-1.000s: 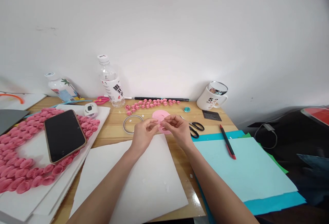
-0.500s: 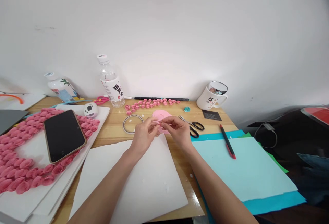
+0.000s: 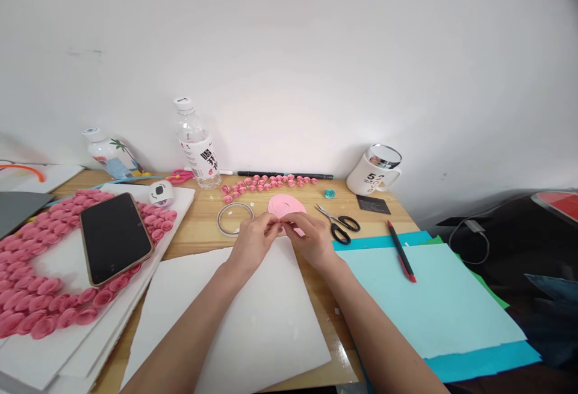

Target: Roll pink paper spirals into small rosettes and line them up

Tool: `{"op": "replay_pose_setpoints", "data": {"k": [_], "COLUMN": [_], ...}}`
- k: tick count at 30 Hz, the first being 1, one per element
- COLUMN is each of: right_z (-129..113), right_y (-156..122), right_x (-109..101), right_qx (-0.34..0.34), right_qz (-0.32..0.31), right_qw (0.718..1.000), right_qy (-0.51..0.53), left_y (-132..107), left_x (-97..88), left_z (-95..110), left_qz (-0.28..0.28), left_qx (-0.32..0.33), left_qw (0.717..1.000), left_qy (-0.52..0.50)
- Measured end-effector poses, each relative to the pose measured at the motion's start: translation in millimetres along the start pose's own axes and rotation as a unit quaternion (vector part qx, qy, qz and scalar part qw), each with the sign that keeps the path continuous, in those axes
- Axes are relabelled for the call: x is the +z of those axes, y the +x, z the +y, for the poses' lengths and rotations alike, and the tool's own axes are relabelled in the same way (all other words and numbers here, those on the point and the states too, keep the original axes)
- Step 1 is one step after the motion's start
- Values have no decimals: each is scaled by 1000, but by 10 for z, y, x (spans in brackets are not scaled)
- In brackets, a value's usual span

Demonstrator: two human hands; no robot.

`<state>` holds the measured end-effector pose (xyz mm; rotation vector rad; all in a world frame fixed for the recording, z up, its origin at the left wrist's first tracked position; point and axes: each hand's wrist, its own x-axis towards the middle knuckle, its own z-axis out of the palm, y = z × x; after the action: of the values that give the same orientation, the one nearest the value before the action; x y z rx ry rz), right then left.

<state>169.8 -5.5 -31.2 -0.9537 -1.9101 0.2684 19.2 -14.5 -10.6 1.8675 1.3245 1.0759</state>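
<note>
My left hand [image 3: 255,238] and my right hand [image 3: 309,236] meet fingertip to fingertip above the far edge of a white sheet [image 3: 266,303]. Both are closed in a pinch on a small piece of pink paper, mostly covered by the fingers. Just behind them lie pink paper circles [image 3: 284,202] with a spiral cut, partly hidden by my right hand. Scissors with black handles [image 3: 339,224] rest open to the right of that hand. A roll of tape [image 3: 218,220] lies left of my left hand. Small pink rolled paper flowers [image 3: 266,185] stand in rows farther back.
At left, a phone [image 3: 116,237] lies on a ring of pink paper flowers [image 3: 43,285]. A water bottle [image 3: 198,153] and a mug [image 3: 372,171] stand by the wall. A pen [image 3: 401,250] rests on light blue paper [image 3: 433,303] at right.
The fingertips of both hands have drawn closer together, and my right fingers have shifted slightly. The whole view has moved a little; the things on the table stay in place.
</note>
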Motion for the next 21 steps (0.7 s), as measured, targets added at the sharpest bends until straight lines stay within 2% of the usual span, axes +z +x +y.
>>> {"op": "replay_pose_setpoints", "data": {"k": [3, 6, 12, 17, 21], "right_z": [16, 8, -88, -161, -155], "right_y": [-3, -10, -16, -14, -11], "right_x": [6, 23, 89, 142, 159], "right_qx": [-41, -26, 123, 241, 297], "right_qz": [2, -2, 46, 77, 111], "right_qw": [998, 999, 989, 956, 929], "right_qy": [-37, -40, 63, 150, 192], "left_y": [-5, -10, -23, -39, -43], "left_x": [-7, 6, 83, 121, 144], "left_z": [-8, -26, -74, -53, 0], "left_qz": [-3, -4, 41, 68, 65], "left_qx": [29, 48, 64, 65, 39], "left_qw": [998, 995, 992, 989, 996], "left_qy": [58, 86, 98, 117, 49]}}
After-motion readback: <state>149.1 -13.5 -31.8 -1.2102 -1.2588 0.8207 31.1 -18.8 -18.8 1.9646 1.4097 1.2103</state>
